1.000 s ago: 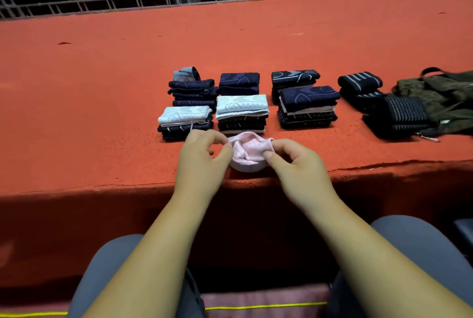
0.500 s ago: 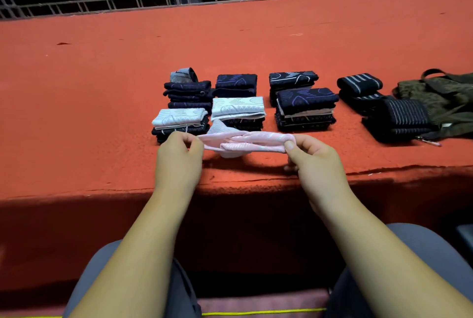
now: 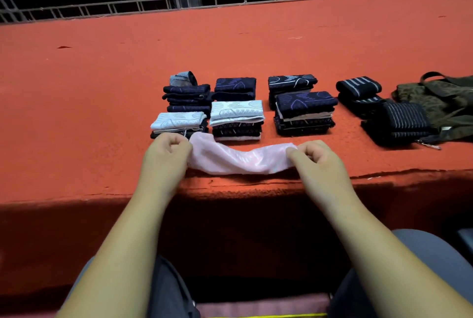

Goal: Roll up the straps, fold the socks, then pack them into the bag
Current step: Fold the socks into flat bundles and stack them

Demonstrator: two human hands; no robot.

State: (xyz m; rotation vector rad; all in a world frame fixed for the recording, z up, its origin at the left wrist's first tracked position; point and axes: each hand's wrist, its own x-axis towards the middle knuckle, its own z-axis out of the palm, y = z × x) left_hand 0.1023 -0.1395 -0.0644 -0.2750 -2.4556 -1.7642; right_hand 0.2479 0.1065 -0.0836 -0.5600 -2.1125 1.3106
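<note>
Pink sock (image 3: 240,159) lay stretched out sideways along the near edge of the red-carpeted ledge (image 3: 102,112), just in front of the folded sock stacks (image 3: 236,115). My left hand (image 3: 166,156) pinched its left end between thumb and curled fingers. My right hand (image 3: 317,161) pinched the right end in the same manner. The sock dipped slightly at its middle and appeared to rest on the carpet, not yet folded.

Progress, as judged from the layout:
- Six stacks of folded socks stood in two rows towards the middle of the ledge, so I judged the folding nearly complete.
- The pink sock was the only loose sock in view.
- The rolled straps (image 3: 401,120), dark with pale stripes, sat to the right of the stacks, and I judged that step finished.
- The olive bag (image 3: 445,97) lay at the right edge, touching the straps. I could not tell whether it was open, and nothing showed inside it.

Outstanding: folding the pink sock, then all of the packing.
</note>
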